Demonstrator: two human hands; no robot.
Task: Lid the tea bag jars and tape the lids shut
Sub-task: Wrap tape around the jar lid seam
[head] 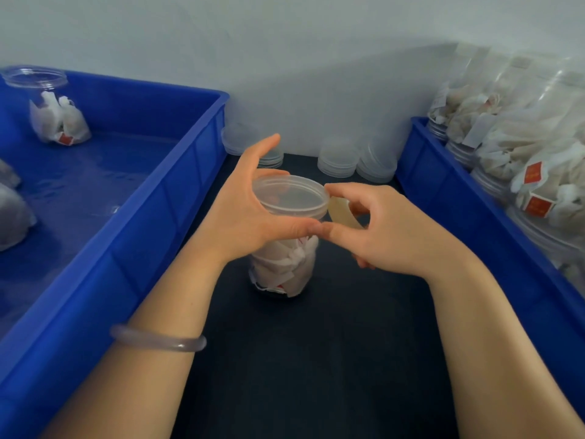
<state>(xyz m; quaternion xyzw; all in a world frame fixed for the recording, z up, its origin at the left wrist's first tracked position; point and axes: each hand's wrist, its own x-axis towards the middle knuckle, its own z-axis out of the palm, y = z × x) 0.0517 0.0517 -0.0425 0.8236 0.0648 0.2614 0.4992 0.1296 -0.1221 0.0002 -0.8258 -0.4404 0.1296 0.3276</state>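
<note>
As I look down through the head camera, two blue bins take up most of the view: the left bin (126, 242) runs along the left of the centre jar and the right bin (443, 191) along its right. Between them lies one dark table (316, 359), and the centre jar stands on it.

Right of the centre jar, the right bin is packed with lying jars (512, 137) full of tea bags, their long axes roughly level; I cannot count them cleanly. Far left of the centre jar, one open jar (53, 112) stands upright in the left bin, mouth up, with tea bags inside.

The centre jar (285, 267) is clear and stuffed with tea bags. Its long axis is vertical and its mouth points up.

My left hand (240, 213) grips the top of that jar, thumb in front and fingers curved round the back of the rim. My right hand (389, 229), just right of the jar, pinches a strip of tape.

Behind the centre jar, against the wall, I count four stacks of lids (338, 160), one partly hidden by the left hand.

One clear lid (291, 194) sits flat on the centre jar. The strip of tape (343, 213) touches the right edge of that lid. One pale bracelet (158, 340) circles the left forearm.
</note>
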